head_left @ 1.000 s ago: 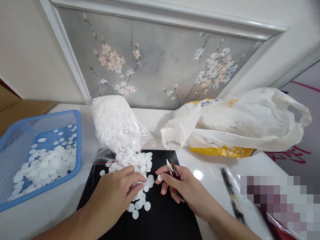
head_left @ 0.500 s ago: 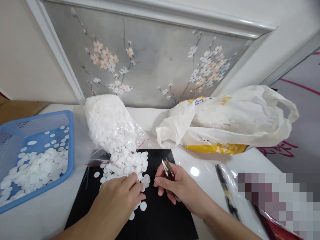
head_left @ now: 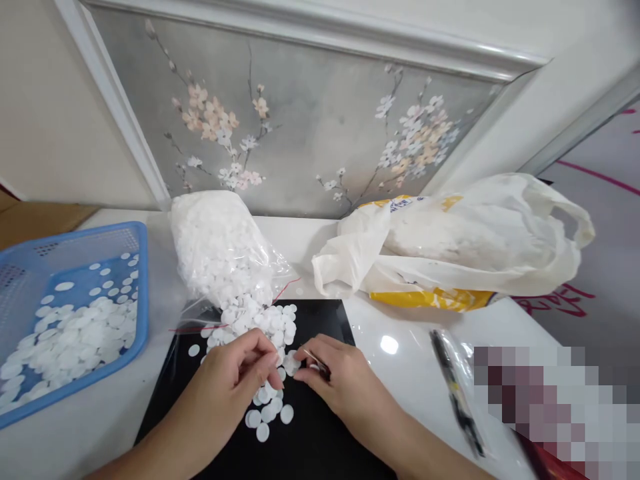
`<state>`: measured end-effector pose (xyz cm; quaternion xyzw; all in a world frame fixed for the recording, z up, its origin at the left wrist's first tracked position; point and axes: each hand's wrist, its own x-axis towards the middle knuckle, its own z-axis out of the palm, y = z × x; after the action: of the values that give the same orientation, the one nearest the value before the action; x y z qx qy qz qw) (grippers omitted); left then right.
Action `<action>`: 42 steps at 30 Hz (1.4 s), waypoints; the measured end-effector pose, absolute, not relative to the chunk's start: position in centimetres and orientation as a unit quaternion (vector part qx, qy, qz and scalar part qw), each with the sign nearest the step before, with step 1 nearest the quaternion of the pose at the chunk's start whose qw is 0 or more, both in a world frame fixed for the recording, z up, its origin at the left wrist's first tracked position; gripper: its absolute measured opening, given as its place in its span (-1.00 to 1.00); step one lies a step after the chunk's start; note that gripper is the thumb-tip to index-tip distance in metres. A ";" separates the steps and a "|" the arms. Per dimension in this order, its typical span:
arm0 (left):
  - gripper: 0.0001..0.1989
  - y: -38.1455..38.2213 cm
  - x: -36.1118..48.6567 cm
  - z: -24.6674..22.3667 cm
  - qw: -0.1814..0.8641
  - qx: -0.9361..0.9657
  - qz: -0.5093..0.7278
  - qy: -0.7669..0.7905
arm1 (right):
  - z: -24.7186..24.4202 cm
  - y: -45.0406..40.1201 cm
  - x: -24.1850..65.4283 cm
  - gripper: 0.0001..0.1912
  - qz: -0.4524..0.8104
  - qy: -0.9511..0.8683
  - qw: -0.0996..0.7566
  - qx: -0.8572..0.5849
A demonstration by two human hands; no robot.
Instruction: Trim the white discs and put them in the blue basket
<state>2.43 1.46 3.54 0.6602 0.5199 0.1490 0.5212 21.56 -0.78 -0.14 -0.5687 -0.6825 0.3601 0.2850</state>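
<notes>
Small white discs (head_left: 267, 323) spill from a clear plastic bag (head_left: 220, 247) onto a black mat (head_left: 310, 447). Over the near part of this pile is my left hand (head_left: 235, 380), its thumb and index finger pinched together. What lies between those fingertips is too small to make out. My right hand (head_left: 345, 377) is closed around thread snips (head_left: 320, 363), mostly hidden in the palm with a thin blade showing. Its thumb and index fingertips reach the discs at the pile's right edge. Several loose discs lie on the mat below the hands.
To the left stands a blue basket (head_left: 143, 300) with many white discs inside. A white and yellow plastic bag (head_left: 450, 240) lies against the wall at the back right. Packaged dark pens or similar sticks (head_left: 457, 393) rest on the white table (head_left: 395, 393) at right.
My right hand has moved left to the pile, and the snips have turned down into its palm. My left hand has rolled, showing its pinched thumb and finger.
</notes>
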 end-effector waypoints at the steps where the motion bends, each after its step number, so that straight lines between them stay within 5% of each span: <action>1: -0.72 1.5 2.4 3.5 0.541 0.647 0.156 0.514 | -0.2 -0.8 21.5 -0.86 0.339 -0.695 0.282 -0.568; 9: -0.73 1.5 2.2 3.4 0.647 0.550 0.184 0.494 | 0.7 -0.7 22.2 -0.66 0.654 -0.408 0.324 -0.549; 14: -0.72 0.9 2.6 3.2 0.711 0.475 0.186 0.484 | 1.0 -0.7 22.4 -0.59 0.694 -0.386 0.322 -0.516; 22: -0.80 -0.3 3.8 2.6 0.833 0.312 0.191 0.416 | 4.7 -1.8 21.0 -0.80 0.559 -0.586 0.267 -0.523; 30: -0.73 -0.9 3.8 2.7 0.865 0.194 0.239 0.397 | 5.8 -2.9 18.4 -0.80 0.397 -0.793 0.139 -0.441; 36: -0.76 -0.5 3.5 3.0 0.852 0.225 0.235 0.411 | 7.5 -3.9 21.0 -0.81 0.428 -0.758 0.224 -0.438; 39: -0.79 -0.4 3.4 3.1 0.819 0.293 0.235 0.435 | 6.3 -3.2 22.6 -0.79 0.360 -0.697 0.268 -0.559; 42: -0.79 -0.1 3.3 3.2 0.788 0.327 0.263 0.452 | 3.2 -2.4 22.8 -0.84 0.311 -0.724 0.204 -0.581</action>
<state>3.31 -0.08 3.21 0.3266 0.4516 0.2630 0.7875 22.80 -2.37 3.22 -0.5815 -0.7236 0.3108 0.2043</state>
